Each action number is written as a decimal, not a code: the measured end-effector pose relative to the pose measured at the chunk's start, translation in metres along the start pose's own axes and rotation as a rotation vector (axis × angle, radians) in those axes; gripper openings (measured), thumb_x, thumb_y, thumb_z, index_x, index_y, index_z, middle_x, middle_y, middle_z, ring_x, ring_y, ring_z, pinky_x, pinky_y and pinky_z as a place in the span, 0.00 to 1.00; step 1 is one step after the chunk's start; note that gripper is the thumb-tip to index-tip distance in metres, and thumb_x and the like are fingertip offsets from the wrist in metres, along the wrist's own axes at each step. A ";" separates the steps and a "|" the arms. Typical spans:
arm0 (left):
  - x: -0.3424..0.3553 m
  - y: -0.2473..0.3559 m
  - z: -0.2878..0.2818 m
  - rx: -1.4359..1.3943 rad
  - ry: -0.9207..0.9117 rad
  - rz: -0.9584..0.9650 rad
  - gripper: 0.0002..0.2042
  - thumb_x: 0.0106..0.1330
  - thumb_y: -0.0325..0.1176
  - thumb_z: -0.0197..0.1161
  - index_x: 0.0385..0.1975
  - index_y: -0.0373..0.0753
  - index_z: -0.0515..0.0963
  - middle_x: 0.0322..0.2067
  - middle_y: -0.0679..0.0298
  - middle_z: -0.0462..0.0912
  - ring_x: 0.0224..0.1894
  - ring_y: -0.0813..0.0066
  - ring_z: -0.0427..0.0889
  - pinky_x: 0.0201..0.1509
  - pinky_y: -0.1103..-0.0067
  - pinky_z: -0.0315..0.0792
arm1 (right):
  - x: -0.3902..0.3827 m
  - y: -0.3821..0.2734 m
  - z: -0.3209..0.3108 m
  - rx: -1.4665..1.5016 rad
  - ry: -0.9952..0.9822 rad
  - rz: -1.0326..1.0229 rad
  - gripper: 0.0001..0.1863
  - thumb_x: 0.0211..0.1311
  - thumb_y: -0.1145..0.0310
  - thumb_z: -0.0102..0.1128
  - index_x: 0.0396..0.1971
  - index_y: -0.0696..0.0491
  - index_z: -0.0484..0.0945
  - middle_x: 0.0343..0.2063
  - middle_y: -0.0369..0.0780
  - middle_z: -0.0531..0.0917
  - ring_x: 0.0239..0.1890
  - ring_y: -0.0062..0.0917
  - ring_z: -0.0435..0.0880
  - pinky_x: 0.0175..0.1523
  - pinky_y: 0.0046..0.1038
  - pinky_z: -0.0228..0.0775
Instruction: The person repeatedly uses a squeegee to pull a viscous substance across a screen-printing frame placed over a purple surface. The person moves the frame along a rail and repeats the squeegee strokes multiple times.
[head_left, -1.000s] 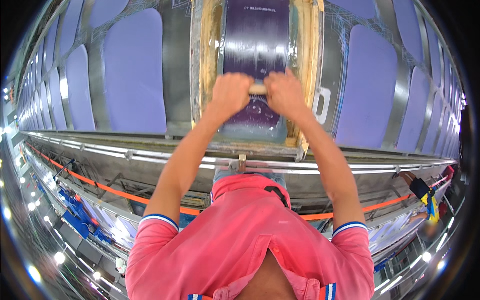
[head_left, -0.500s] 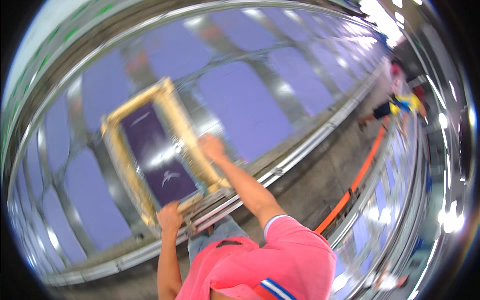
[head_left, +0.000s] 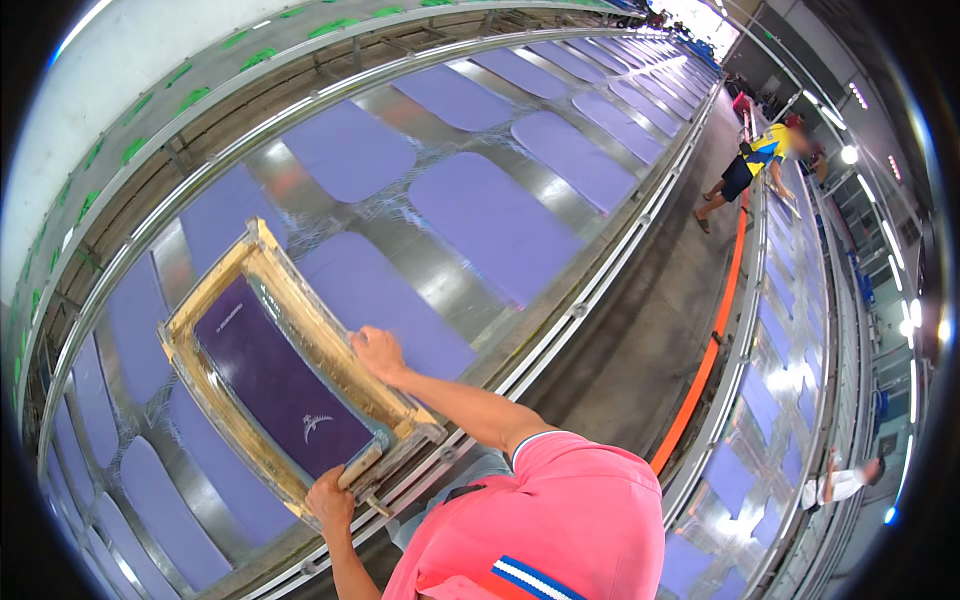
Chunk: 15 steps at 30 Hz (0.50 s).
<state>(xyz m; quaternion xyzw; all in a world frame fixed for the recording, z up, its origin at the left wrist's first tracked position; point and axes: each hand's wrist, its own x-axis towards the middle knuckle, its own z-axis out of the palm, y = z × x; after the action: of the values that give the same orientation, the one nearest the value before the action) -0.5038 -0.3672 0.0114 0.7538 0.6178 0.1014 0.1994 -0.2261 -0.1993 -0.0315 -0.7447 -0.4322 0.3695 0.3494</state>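
A wooden-framed printing screen (head_left: 180,345) lies slanted over the lavender fabric panels on the long table. Dark purple mesh (head_left: 270,370) fills its middle, with a small pale motif near the close end. My right hand (head_left: 378,354) is closed on the frame's right rail, fingers curled over its edge. At the close left corner, my left hand (head_left: 330,502) is wrapped round wood beside a short wooden bar (head_left: 362,466). Whether that bar is a separate squeegee handle or part of the frame I cannot tell. Some of my left fingers are hidden.
Lavender panels (head_left: 490,215) lie in rows along the shiny table, which has a metal rail (head_left: 580,310) on its near edge. An orange strip (head_left: 700,385) runs beside the aisle. A person in yellow and blue (head_left: 765,150) leans over another table; a person in white (head_left: 840,487) stands farther right.
The screen and both my hands now appear lower and farther left in the picture, while the whole view has shifted too. Both hands stay on the wood. The earlier blur has gone.
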 end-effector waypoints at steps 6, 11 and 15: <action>-0.051 -0.112 -0.061 0.070 -0.106 -0.106 0.21 0.48 0.21 0.61 0.43 0.43 0.89 0.40 0.52 0.89 0.42 0.48 0.87 0.47 0.61 0.79 | -0.067 -0.020 0.130 0.094 0.012 0.037 0.25 0.68 0.51 0.56 0.31 0.61 0.81 0.26 0.57 0.82 0.34 0.53 0.83 0.42 0.50 0.71; -0.075 -0.146 -0.092 0.028 -0.054 -0.048 0.20 0.50 0.22 0.60 0.43 0.43 0.88 0.40 0.52 0.89 0.43 0.48 0.87 0.46 0.60 0.78 | -0.088 -0.018 0.173 0.056 -0.028 0.037 0.24 0.69 0.51 0.55 0.36 0.60 0.83 0.34 0.56 0.85 0.42 0.53 0.84 0.49 0.49 0.73; -0.081 -0.166 -0.087 -0.040 0.034 0.037 0.18 0.50 0.24 0.62 0.42 0.45 0.88 0.39 0.56 0.89 0.42 0.52 0.87 0.45 0.62 0.80 | -0.077 0.007 0.197 0.008 0.026 -0.106 0.22 0.70 0.53 0.54 0.40 0.58 0.84 0.42 0.54 0.86 0.47 0.52 0.83 0.53 0.47 0.73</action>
<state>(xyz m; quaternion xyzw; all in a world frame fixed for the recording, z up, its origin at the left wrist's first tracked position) -0.7039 -0.4042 0.0264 0.7593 0.6049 0.1302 0.2017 -0.4187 -0.2321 -0.1129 -0.7241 -0.4648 0.3427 0.3771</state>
